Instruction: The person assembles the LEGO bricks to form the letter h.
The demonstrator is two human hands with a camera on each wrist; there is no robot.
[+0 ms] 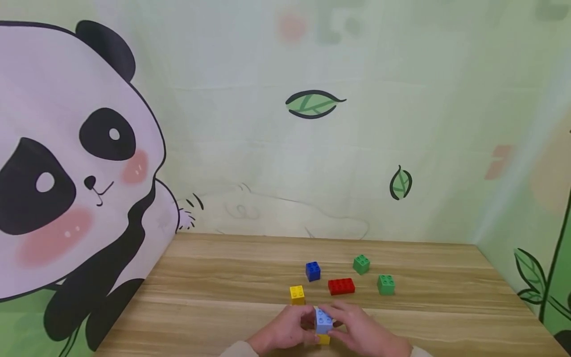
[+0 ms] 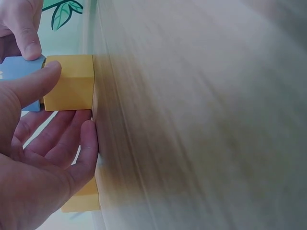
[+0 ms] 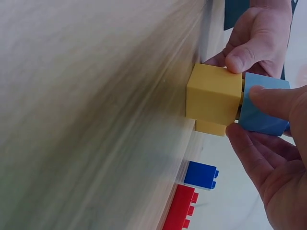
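Observation:
My left hand (image 1: 287,328) grips a yellow brick (image 2: 72,91) that stands on the table, its thumb on the near face and its fingers behind. With my right hand (image 1: 366,331) I pinch a light blue brick (image 1: 323,325) directly above it, thumb on the side. In the right wrist view the light blue brick sits slightly tilted on the yellow one, with a narrow gap where yellow studs show. Just beyond my left hand stands a second yellow brick (image 1: 297,294).
Farther back on the wooden table (image 1: 214,282) are a dark blue brick (image 1: 313,271), a longer red brick (image 1: 341,286) and two green bricks, one behind (image 1: 361,264) and one at the right (image 1: 386,284). A printed panda backdrop (image 1: 232,148) rises behind the table.

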